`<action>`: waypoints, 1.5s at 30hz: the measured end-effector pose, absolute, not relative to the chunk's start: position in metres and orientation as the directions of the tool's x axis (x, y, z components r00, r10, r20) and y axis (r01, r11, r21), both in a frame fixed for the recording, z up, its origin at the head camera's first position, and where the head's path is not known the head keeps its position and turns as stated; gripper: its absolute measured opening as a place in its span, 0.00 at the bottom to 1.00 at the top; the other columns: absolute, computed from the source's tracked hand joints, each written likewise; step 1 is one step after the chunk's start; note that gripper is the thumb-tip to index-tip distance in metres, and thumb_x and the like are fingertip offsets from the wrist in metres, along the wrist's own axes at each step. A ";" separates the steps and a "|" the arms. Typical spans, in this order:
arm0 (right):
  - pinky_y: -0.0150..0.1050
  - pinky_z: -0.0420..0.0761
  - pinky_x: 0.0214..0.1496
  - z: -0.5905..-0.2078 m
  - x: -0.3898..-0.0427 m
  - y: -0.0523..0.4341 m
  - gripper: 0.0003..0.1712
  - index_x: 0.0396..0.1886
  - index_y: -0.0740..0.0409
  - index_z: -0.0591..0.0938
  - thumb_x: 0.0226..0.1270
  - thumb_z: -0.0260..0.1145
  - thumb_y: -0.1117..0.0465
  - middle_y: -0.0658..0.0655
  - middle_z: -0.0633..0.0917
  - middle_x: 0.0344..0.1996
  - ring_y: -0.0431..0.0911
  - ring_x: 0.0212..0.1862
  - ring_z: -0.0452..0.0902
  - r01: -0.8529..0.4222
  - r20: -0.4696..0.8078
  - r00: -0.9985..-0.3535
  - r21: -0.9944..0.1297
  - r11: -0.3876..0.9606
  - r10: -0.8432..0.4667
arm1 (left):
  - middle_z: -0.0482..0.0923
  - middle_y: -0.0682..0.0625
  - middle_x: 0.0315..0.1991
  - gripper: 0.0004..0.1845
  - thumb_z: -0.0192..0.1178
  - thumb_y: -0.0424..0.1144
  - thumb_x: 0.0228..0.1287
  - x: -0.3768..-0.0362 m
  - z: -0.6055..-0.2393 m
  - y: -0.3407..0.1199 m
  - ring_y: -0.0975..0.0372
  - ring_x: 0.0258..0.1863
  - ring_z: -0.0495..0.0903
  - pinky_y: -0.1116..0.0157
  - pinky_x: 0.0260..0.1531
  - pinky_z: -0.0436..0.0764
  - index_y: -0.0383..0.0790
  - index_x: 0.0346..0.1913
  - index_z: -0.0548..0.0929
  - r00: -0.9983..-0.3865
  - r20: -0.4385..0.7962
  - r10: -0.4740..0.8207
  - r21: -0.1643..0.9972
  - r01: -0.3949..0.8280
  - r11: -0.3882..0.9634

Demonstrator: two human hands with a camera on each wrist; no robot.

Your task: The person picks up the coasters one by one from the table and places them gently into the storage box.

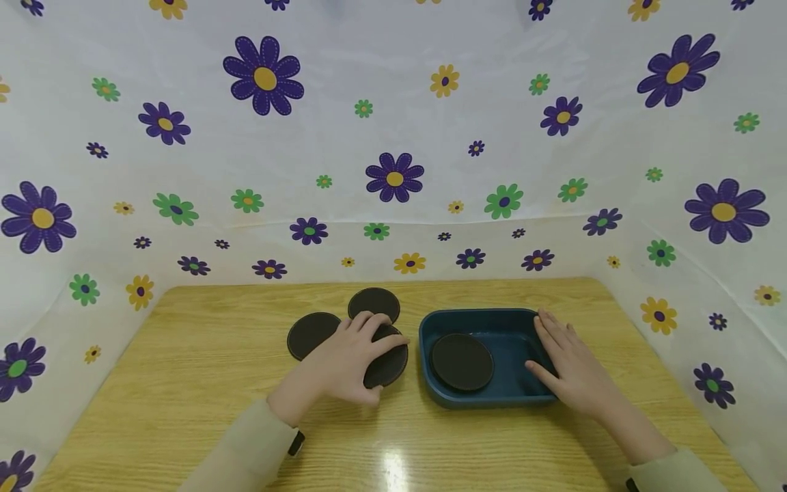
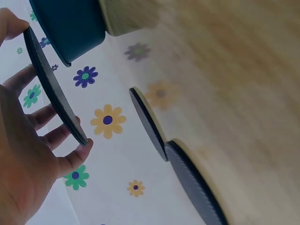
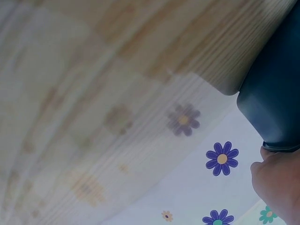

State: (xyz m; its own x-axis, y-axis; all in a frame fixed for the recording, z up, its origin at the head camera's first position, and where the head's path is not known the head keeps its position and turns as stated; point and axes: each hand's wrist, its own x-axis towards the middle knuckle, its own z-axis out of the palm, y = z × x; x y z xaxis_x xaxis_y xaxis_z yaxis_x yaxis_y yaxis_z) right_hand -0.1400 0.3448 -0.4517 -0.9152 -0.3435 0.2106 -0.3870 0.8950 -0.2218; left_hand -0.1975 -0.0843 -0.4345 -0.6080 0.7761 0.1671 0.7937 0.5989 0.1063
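My left hand (image 1: 350,359) grips a round black coaster (image 1: 386,365) by its edge, fingers spread round it. In the left wrist view this coaster (image 2: 54,89) stands off the tabletop, thumb and fingertips at its rim. Two more black coasters lie flat beyond that hand, one at the left (image 1: 312,335) and one at the back (image 1: 376,304). A dark blue rectangular bin (image 1: 486,403) stands to the right, with another black coaster (image 1: 462,362) inside at its left end. On the bin's right rim rests my right hand (image 1: 574,372), its fingers straight and thumb reaching over the inside.
The wooden tabletop (image 1: 184,383) carries everything. A white cloth (image 1: 332,137) with purple, yellow and green flowers rises behind it and along both sides.
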 end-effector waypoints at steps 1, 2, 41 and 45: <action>0.51 0.36 0.89 -0.452 -0.140 0.345 0.48 0.83 0.72 0.57 0.80 0.63 0.46 0.74 0.57 0.83 0.67 0.84 0.52 -0.386 0.209 -0.916 -0.223 0.895 -0.342 | 0.67 0.42 0.73 0.44 0.69 0.55 0.50 -0.199 -0.433 -0.082 0.48 0.69 0.68 0.40 0.62 0.76 0.61 0.76 0.72 -0.602 0.174 0.779 0.101 0.798 0.594; 0.51 0.36 0.89 -0.452 -0.140 0.345 0.48 0.83 0.72 0.57 0.80 0.63 0.46 0.74 0.57 0.83 0.67 0.84 0.52 -0.386 0.209 -0.916 -0.224 0.895 -0.342 | 0.67 0.42 0.73 0.44 0.69 0.55 0.50 -0.201 -0.432 -0.079 0.48 0.69 0.68 0.40 0.62 0.76 0.61 0.76 0.72 -0.597 0.179 0.782 0.094 0.802 0.590; 0.53 0.38 0.89 -0.448 -0.140 0.343 0.48 0.83 0.72 0.57 0.80 0.62 0.45 0.74 0.57 0.83 0.69 0.83 0.53 -0.368 0.178 -0.926 -0.232 0.900 -0.332 | 0.65 0.47 0.76 0.44 0.64 0.68 0.62 -0.221 -0.414 0.048 0.53 0.72 0.67 0.50 0.67 0.73 0.66 0.81 0.66 -0.487 0.035 0.873 -0.069 0.870 0.488; 0.53 0.38 0.89 -0.449 -0.140 0.343 0.48 0.83 0.72 0.58 0.80 0.63 0.45 0.74 0.58 0.82 0.69 0.83 0.54 -0.375 0.195 -0.921 -0.216 0.901 -0.337 | 0.65 0.48 0.76 0.45 0.63 0.70 0.63 -0.222 -0.418 0.052 0.53 0.73 0.67 0.50 0.67 0.73 0.68 0.82 0.64 -0.490 0.003 0.871 -0.107 0.866 0.488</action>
